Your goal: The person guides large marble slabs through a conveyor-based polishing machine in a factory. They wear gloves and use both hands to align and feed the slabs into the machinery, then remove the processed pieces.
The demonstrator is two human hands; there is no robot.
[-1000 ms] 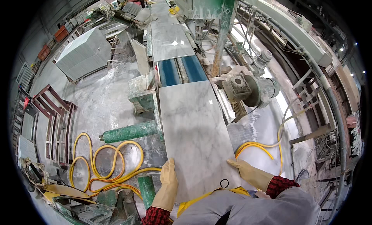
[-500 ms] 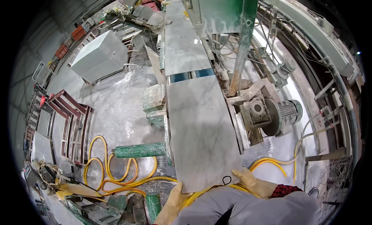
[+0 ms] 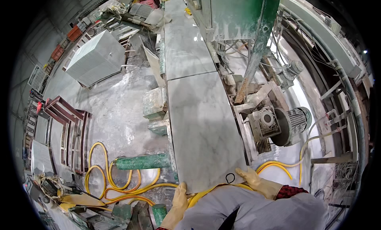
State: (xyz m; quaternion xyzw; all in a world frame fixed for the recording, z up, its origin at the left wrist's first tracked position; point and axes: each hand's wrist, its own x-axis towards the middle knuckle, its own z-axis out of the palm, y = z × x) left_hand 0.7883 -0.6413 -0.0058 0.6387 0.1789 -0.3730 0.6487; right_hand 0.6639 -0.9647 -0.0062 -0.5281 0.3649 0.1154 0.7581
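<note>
A grey-white veined marble slab (image 3: 204,123) lies flat on the conveyor in front of me, with a small black loop drawn near its close right corner. Pale rubber gloves cover both my hands. My left hand (image 3: 177,202) grips the slab's near left corner, its thumb along the edge. At the near right corner, my right hand (image 3: 260,181) is closed on the slab's edge, some fingers hidden below. Ahead, a second marble slab (image 3: 187,51) continues along the conveyor, separated from the first by a thin dark seam.
A green machine housing (image 3: 242,16) rises at the far right of the conveyor, and a motor (image 3: 295,121) juts out beside it. Yellow hoses (image 3: 107,178) coil on the left floor near a green cylinder (image 3: 143,161). A slab stack (image 3: 95,57) stands farther left; someone's arm shows at the far end.
The near slab has moved forward, away from me, with my hands still at its corners. The gap showing blue strips between the slabs has closed to a thin seam.
</note>
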